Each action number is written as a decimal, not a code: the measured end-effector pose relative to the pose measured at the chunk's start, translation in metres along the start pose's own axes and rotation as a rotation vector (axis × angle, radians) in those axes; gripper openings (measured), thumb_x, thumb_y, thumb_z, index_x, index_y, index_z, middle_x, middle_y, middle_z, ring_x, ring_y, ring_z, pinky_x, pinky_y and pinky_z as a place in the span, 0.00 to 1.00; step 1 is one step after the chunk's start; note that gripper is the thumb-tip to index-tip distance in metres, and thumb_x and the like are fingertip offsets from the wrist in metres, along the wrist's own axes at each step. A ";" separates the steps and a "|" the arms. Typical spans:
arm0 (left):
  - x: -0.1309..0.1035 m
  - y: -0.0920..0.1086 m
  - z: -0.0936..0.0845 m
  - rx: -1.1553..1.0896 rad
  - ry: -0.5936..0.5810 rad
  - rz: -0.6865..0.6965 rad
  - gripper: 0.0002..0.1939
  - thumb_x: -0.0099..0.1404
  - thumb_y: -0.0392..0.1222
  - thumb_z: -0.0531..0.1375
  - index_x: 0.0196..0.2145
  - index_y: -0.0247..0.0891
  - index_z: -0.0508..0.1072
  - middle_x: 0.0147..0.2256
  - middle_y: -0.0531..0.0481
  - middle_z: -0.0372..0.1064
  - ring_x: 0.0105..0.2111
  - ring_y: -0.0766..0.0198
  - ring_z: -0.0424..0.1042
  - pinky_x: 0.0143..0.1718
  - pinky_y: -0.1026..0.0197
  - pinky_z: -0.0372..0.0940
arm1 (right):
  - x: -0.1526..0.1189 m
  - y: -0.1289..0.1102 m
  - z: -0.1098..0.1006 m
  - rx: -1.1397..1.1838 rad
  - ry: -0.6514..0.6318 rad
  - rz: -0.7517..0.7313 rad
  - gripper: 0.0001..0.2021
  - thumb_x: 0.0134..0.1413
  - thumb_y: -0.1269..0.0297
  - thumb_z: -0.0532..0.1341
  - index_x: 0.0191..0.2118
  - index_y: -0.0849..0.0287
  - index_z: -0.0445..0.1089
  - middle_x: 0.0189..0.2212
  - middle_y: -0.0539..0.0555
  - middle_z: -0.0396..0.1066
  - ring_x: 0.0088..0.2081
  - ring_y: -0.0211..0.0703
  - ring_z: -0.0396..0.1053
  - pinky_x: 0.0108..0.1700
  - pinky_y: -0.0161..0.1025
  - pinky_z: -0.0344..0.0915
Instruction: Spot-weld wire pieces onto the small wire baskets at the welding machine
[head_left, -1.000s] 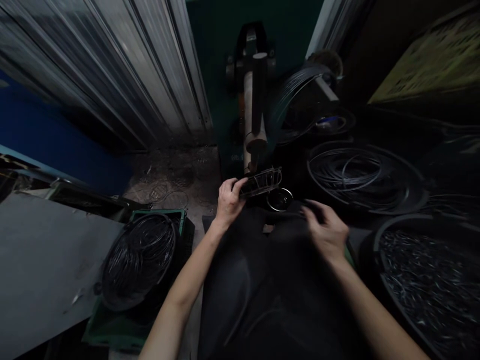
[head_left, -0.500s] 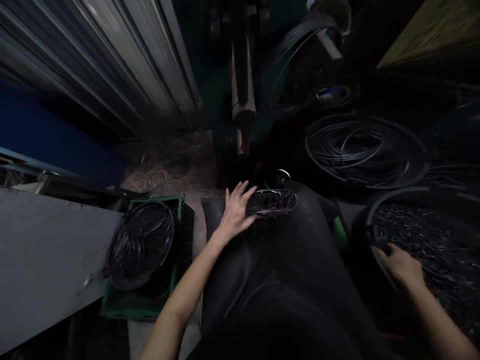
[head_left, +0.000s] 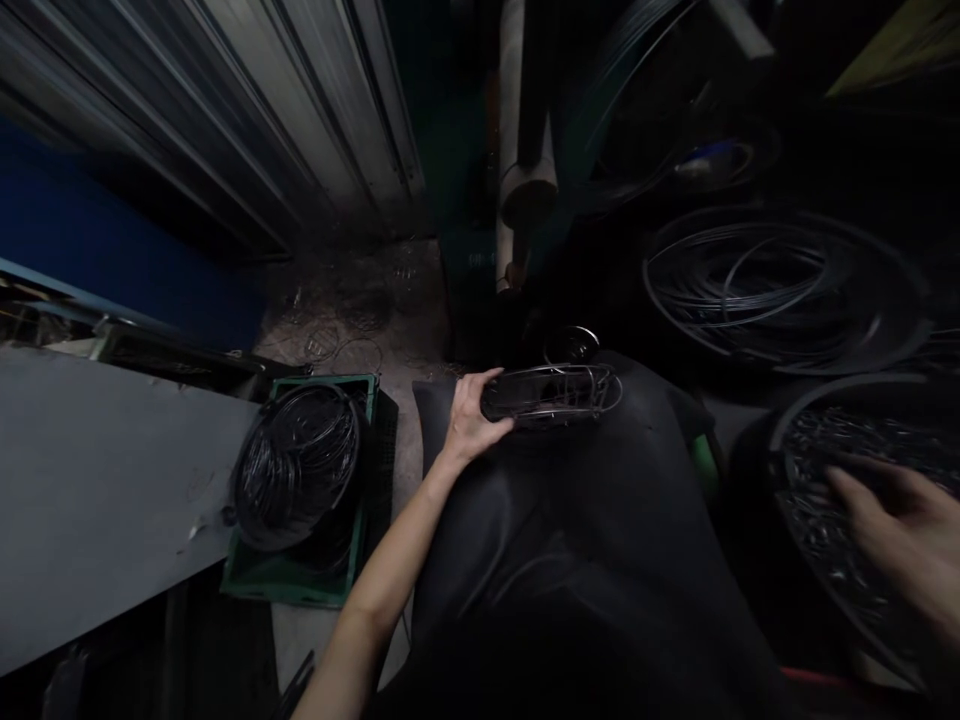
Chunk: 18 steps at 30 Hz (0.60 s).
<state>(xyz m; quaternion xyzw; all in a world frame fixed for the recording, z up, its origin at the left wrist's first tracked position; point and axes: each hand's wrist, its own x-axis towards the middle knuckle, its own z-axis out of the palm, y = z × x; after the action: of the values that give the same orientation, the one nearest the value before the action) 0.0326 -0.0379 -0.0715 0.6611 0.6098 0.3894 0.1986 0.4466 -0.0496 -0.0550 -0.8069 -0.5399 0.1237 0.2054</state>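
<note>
My left hand [head_left: 471, 412] grips the left end of a small oval wire frame [head_left: 553, 391] that rests on the black rubber sheet [head_left: 592, 540] over my lap. A small wire ring [head_left: 571, 344] lies just beyond the frame. At the far right my right hand [head_left: 900, 525] hovers blurred over a large round black tub [head_left: 780, 440] filled with small metal pieces [head_left: 847, 480]; its fingers are spread and I see nothing in them.
A green crate [head_left: 300, 580] holding a coil of black wire [head_left: 296, 465] stands at my left, beside a grey slab [head_left: 97, 480]. Corrugated metal sheeting [head_left: 247, 110] rises behind. A machine post [head_left: 521, 150] stands ahead, with big wire coils [head_left: 772, 285] to its right.
My left hand laid the wire frame down on the rubber sheet, opened, then closed on it again. My right hand swung right, out over the tub of metal pieces.
</note>
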 end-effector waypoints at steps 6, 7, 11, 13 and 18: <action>0.020 0.030 -0.009 0.213 -0.067 0.043 0.35 0.51 0.35 0.64 0.57 0.44 0.61 0.49 0.46 0.63 0.48 0.55 0.64 0.51 0.51 0.61 | -0.045 -0.145 0.003 0.678 -0.359 0.166 0.21 0.32 0.48 0.70 0.32 0.57 0.74 0.26 0.58 0.74 0.26 0.45 0.71 0.29 0.42 0.69; 0.022 0.034 -0.008 0.247 -0.076 0.046 0.34 0.52 0.36 0.64 0.56 0.45 0.61 0.49 0.46 0.62 0.48 0.54 0.63 0.51 0.50 0.61 | -0.048 -0.162 0.009 0.740 -0.428 0.132 0.21 0.32 0.48 0.70 0.31 0.59 0.73 0.24 0.56 0.73 0.25 0.44 0.71 0.28 0.41 0.69; 0.026 0.040 -0.003 0.317 -0.074 0.058 0.31 0.54 0.37 0.64 0.55 0.46 0.63 0.49 0.45 0.60 0.49 0.54 0.62 0.51 0.49 0.60 | -0.043 -0.210 0.044 0.918 -0.591 -0.006 0.20 0.34 0.48 0.70 0.26 0.61 0.70 0.20 0.52 0.71 0.22 0.41 0.70 0.24 0.36 0.68; 0.027 0.040 -0.003 0.328 -0.068 0.073 0.31 0.54 0.36 0.64 0.55 0.45 0.63 0.49 0.44 0.60 0.48 0.54 0.62 0.51 0.50 0.60 | -0.036 -0.222 0.061 0.919 -0.589 -0.040 0.18 0.37 0.50 0.69 0.26 0.61 0.69 0.21 0.52 0.71 0.22 0.40 0.70 0.23 0.35 0.67; 0.031 0.040 -0.005 0.339 -0.011 0.097 0.30 0.54 0.37 0.63 0.55 0.42 0.62 0.49 0.42 0.60 0.48 0.52 0.61 0.52 0.48 0.60 | -0.029 -0.238 0.083 0.711 -0.437 -0.193 0.14 0.47 0.52 0.63 0.31 0.59 0.71 0.25 0.52 0.74 0.26 0.41 0.71 0.29 0.37 0.67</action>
<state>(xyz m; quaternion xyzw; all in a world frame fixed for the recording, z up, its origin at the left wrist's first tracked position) 0.0530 -0.0162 -0.0307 0.7158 0.6330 0.2865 0.0690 0.2052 0.0194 -0.0184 -0.5865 -0.5676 0.4504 0.3619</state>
